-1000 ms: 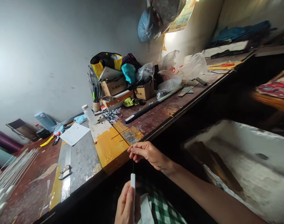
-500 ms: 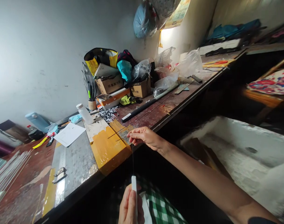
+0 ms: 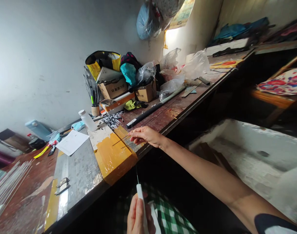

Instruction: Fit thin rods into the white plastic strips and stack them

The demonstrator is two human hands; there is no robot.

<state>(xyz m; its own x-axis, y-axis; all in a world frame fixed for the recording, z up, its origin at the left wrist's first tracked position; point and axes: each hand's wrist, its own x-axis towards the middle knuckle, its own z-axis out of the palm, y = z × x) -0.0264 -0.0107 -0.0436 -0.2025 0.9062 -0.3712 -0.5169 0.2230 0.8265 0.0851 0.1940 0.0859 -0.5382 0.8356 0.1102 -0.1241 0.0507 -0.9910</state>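
Observation:
My left hand (image 3: pixel 140 216) is closed round a slim white handle-like piece (image 3: pixel 139 191), held upright low in front of me. From its tip a thin wire or thread (image 3: pixel 137 174) runs up toward my right hand (image 3: pixel 140 135). Thumb and forefinger of that hand are pinched together on the thin strand, just over the bench edge. Beside those fingertips, two thin dark rods (image 3: pixel 119 141) stick out over the yellow-taped block (image 3: pixel 116 157). Whether the strand is wire or thread I cannot tell.
A white bottle (image 3: pixel 87 121), a paper sheet (image 3: pixel 72 142) and a pile of small black-and-white sticks (image 3: pixel 112 120) lie on the bench. A long dark tube (image 3: pixel 148 113) lies behind my right hand. Below right stands a worn white basin (image 3: pixel 248 146).
My right hand has shifted slightly left and up along the strand, away from the white piece. My left hand has moved a little right, and the white piece now tilts slightly.

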